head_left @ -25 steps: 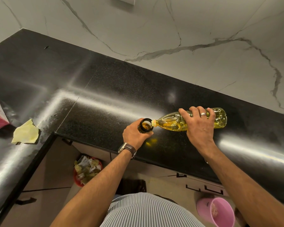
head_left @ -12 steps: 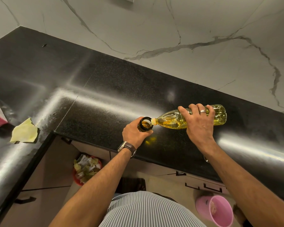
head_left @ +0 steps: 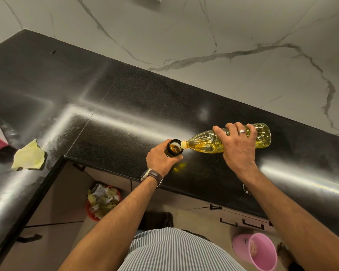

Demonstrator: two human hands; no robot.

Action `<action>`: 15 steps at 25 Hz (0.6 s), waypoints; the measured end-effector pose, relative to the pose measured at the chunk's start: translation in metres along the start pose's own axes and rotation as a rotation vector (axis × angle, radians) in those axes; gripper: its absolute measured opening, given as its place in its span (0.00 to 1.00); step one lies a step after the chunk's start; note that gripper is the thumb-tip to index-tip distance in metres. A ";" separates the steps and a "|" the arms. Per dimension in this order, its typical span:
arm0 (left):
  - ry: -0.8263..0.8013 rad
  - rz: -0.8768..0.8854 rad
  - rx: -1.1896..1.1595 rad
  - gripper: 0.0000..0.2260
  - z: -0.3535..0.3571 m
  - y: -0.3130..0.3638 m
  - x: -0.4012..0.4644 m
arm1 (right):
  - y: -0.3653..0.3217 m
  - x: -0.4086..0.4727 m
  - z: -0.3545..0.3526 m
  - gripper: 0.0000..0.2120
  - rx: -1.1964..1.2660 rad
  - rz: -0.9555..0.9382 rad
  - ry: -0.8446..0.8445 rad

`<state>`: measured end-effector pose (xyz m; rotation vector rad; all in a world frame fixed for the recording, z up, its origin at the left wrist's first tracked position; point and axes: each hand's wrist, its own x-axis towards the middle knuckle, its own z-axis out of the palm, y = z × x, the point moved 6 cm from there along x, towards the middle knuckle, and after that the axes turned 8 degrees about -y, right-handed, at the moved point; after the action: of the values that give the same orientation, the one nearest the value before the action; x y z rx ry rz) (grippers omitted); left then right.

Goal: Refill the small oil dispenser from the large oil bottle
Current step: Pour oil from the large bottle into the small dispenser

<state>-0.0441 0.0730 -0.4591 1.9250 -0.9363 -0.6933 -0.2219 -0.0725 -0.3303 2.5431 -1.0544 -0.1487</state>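
now my right hand [head_left: 238,147] wraps the large oil bottle [head_left: 209,142], lying nearly flat, long axis from three o'clock to nine, neck over the small oil dispenser [head_left: 174,148] that my left hand [head_left: 160,160] grips upright on the counter [head_left: 125,106].

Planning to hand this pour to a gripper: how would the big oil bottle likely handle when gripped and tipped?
The large oil bottle looks like thin clear plastic, so it probably flexes under a squeeze. Largely full of oil, it is likely hefty, with weight shifting as it tips. The right hand wraps its middle; its round body might roll if laid down.
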 end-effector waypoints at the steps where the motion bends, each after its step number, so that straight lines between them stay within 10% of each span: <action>1: -0.002 0.000 -0.002 0.25 0.000 0.000 0.000 | 0.000 0.000 0.000 0.36 -0.002 0.000 0.000; 15: -0.002 0.016 0.008 0.25 0.001 -0.001 0.001 | -0.001 0.003 -0.005 0.35 -0.012 -0.015 -0.001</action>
<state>-0.0445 0.0720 -0.4605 1.9227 -0.9560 -0.6835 -0.2179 -0.0720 -0.3258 2.5407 -1.0323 -0.1598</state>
